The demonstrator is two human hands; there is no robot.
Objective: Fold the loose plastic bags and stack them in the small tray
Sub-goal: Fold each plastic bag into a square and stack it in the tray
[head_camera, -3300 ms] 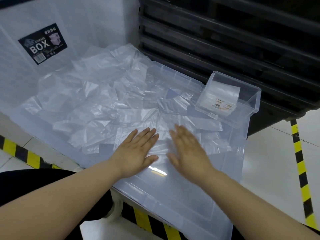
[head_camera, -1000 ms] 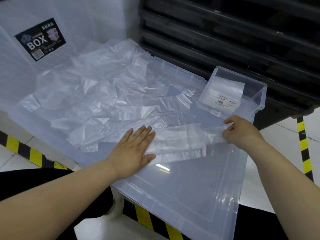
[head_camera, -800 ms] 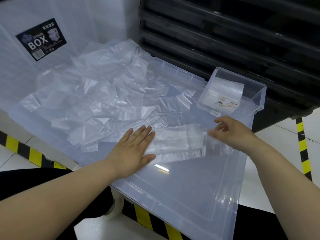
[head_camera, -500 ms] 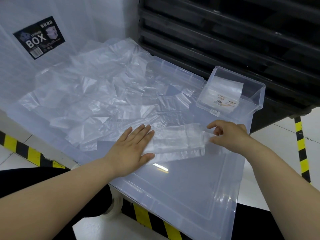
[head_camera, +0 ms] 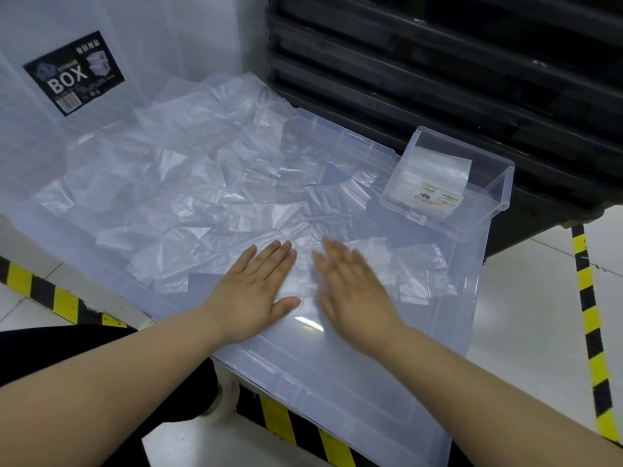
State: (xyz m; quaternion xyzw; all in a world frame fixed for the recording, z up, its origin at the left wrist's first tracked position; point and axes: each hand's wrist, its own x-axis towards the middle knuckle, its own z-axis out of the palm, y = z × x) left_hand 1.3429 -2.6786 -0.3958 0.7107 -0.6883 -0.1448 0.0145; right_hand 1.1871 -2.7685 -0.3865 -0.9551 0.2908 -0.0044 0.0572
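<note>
looks to us like a warehouse or factory floor. we see yellow-and-black hazard tape (head_camera: 590,318) on pale floor tiles (head_camera: 539,281), stacked black plastic pallets or crates (head_camera: 438,62) behind, and a big clear storage box (head_camera: 161,45) with a printed "box" label (head_camera: 72,74).

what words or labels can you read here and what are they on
"BOX": large white letters on the black sticker on the translucent storage bin.
Smaller print and barcode on that sticker: too small to read.
Printed label with barcode inside the small tray: too blurred to read.
White sticker on the tray's front rim: unreadable.
</note>
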